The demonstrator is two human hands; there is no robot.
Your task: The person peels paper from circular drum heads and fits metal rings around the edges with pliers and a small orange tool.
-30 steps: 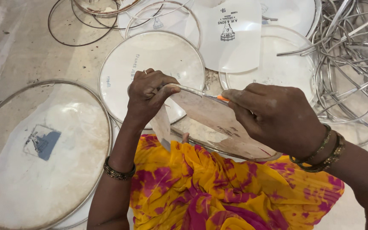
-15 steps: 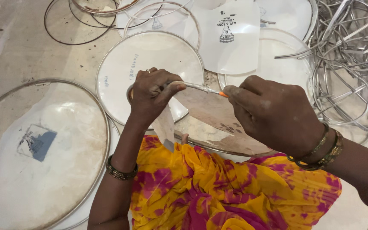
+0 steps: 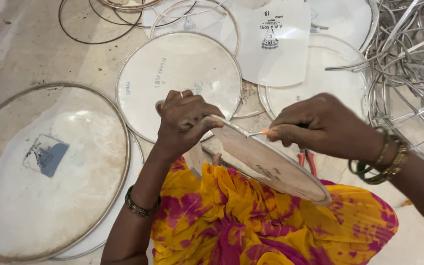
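A round, metal-rimmed drumhead with a pale, stained skin (image 3: 271, 164) rests tilted on the yellow-and-pink lap cloth (image 3: 271, 225). The left hand (image 3: 185, 122) clamps its upper rim. The right hand (image 3: 320, 125) pinches a thin orange-tipped tool (image 3: 257, 132) against that rim, so edge work seems under way; it calls for a steady hold.

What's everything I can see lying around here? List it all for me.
Held drumhead: one, beige with a metal rim, tilted over the lap.
Small tool: one, orange-tipped, at the held drumhead's rim.
Large drumhead: one, stained white, floor at left.
Round drumhead: one, white, floor centre.
Loose film sheet: one, white, top centre.
Metal hoops: many, silver, piled at right.
Wire rings: a few, dark, top left.
Pliers: one, red handles, under the right hand.
Cloth: yellow and pink, over the lap.
Bangles: several, on both wrists.
Left hand: grips the held drumhead.
Right hand: holds the small tool.
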